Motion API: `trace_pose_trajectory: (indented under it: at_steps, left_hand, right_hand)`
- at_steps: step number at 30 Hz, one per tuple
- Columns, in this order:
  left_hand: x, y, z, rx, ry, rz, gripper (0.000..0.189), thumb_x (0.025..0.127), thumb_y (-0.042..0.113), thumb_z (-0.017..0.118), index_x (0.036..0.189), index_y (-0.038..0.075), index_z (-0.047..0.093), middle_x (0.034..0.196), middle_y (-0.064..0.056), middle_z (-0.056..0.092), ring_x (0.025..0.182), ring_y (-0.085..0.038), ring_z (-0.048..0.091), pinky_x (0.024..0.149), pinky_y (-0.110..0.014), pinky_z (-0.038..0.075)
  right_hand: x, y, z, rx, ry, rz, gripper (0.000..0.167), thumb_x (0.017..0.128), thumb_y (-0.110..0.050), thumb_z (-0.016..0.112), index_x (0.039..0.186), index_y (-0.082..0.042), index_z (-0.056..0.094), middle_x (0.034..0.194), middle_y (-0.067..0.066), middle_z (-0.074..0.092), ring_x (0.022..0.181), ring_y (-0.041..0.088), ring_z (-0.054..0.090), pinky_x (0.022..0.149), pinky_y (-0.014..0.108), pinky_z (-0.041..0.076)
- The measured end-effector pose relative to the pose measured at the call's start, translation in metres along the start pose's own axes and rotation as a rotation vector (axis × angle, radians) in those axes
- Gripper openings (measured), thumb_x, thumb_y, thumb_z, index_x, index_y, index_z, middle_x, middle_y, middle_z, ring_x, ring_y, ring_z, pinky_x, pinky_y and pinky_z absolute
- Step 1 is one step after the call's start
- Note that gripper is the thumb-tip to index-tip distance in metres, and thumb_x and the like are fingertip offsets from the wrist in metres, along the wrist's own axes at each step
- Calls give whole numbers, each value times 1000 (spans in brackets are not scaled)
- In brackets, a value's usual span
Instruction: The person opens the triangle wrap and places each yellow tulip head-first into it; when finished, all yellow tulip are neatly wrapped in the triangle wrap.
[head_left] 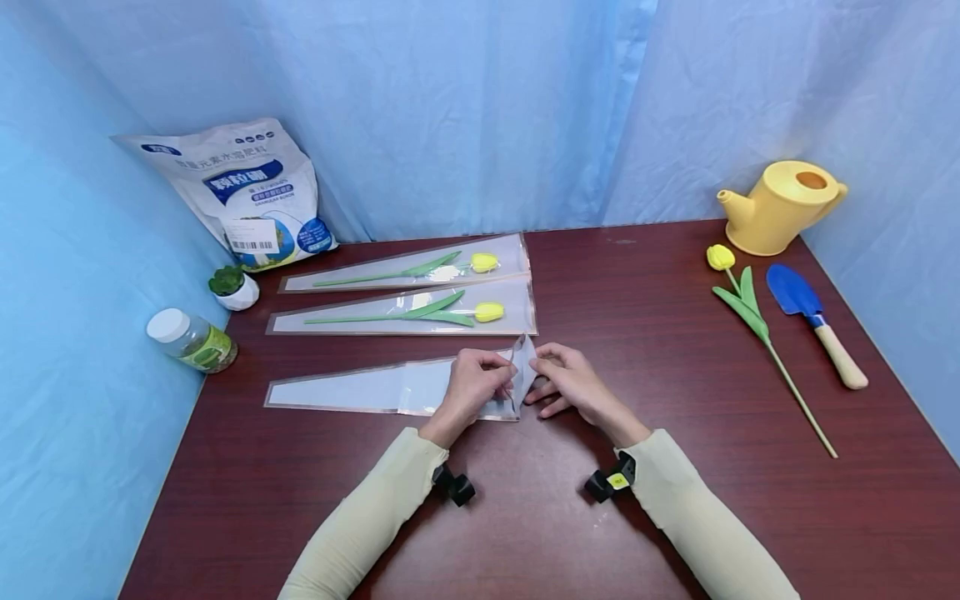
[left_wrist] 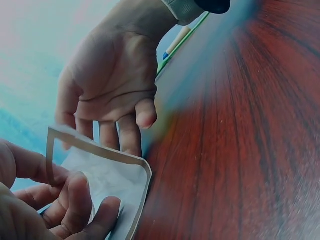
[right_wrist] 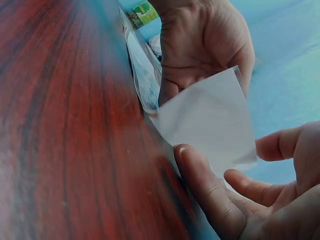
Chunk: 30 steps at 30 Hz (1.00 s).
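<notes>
A long, tapered, clear-and-white flower sleeve (head_left: pixel 333 388) lies in front of me, its wide end lifted and parted. My left hand (head_left: pixel 474 385) pinches one side of that opening between curled fingers. At the other side my right hand (head_left: pixel 573 385) holds the raised flap (right_wrist: pixel 210 120) by its edge with thumb and finger, the remaining fingers spread loosely. The left wrist view shows the sleeve's brown-edged mouth (left_wrist: pixel 100 149) between both hands. Behind lie two similar sleeves, each with a yellow tulip inside: a nearer tulip (head_left: pixel 489 312) and a farther tulip (head_left: pixel 483 262).
A loose yellow tulip (head_left: pixel 750 312) and a blue trowel (head_left: pixel 795 292) lie at the right, below a yellow watering can (head_left: pixel 776 208). On the left stand a white fertilizer bag (head_left: pixel 255 196), a small potted succulent (head_left: pixel 235 289) and a jar with a white lid (head_left: pixel 193 340).
</notes>
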<state>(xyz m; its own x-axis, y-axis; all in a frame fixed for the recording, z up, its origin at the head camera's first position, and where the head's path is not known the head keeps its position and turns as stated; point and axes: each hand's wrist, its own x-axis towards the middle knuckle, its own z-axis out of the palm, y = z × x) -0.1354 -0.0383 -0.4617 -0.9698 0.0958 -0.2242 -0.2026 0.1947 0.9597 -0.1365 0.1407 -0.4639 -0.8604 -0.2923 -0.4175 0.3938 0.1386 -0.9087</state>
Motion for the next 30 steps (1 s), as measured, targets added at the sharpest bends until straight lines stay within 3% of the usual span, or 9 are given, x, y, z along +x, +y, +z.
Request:
trace_pose_trajectory:
  at_steps: [4, 11, 16, 30]
  left_hand:
    - [1, 0, -2, -27, 8, 7, 14, 86, 2, 67, 87, -10, 74, 54, 5, 59, 45, -6, 54, 50, -20, 47]
    - [0, 1, -3, -39, 34, 12, 13, 87, -1, 65, 90, -10, 73, 56, 6, 58, 45, -5, 55, 50, -20, 48]
    - [1, -2, -1, -35, 49, 13, 14, 83, -5, 60, 90, -9, 71, 55, 6, 57, 44, -5, 55, 48, -21, 48]
    - [5, -9, 0, -139, 47, -35, 7, 81, -5, 61, 75, -3, 63, 49, 5, 56, 39, -5, 50, 44, -19, 45]
  right_hand:
    - [-1, 1, -4, -16, 1, -11, 36, 101, -14, 51, 129, 7, 45, 106, 20, 69, 68, 17, 73, 53, 33, 59]
    - [0, 2, -7, -75, 9, -22, 31, 97, -7, 55, 124, 7, 50, 75, 4, 66, 59, 16, 70, 50, 32, 58]
    - [1, 4, -8, -124, 27, -27, 28, 95, -5, 57, 120, 7, 52, 71, 2, 63, 56, 14, 68, 48, 29, 56]
    - [3, 6, -14, -248, 64, -49, 24, 94, -12, 62, 113, 4, 58, 67, 1, 66, 54, 12, 66, 46, 28, 54]
